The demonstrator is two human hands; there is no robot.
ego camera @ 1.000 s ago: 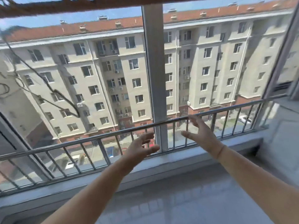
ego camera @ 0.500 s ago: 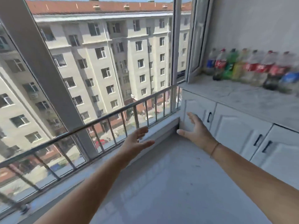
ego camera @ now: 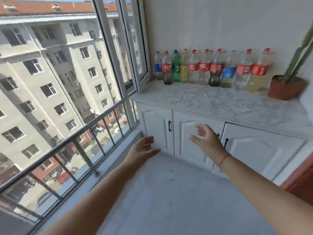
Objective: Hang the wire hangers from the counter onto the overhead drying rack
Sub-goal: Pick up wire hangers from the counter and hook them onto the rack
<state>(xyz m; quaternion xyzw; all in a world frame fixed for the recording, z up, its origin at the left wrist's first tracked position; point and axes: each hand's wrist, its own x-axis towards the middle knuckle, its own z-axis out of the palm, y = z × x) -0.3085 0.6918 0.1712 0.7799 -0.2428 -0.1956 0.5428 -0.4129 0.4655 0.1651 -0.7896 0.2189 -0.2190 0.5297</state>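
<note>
Several thin silver wire hangers [ego camera: 210, 100] lie spread flat on the pale marble counter [ego camera: 149, 97] at the right. My left hand [ego camera: 142, 150] is stretched out in front of the cabinet's left door, fingers relaxed and holding nothing. My right hand [ego camera: 205, 141] reaches forward below the counter edge, fingers spread and loosely bent, also holding nothing. Both hands are well below and short of the hangers. The overhead drying rack is out of view.
A row of several plastic drink bottles [ego camera: 205, 68] lines the wall behind the hangers. A potted cactus [ego camera: 286, 85] stands at the counter's right end. White cabinet doors [ego camera: 193, 141] sit under the counter. A window sash [ego camera: 135, 48] opens inward; a metal railing [ego camera: 81, 138] runs along the left.
The view has swung right from the window to the counter, bringing the hangers and bottles into sight. Both hands stay outstretched and holding nothing, now nearer the cabinet.
</note>
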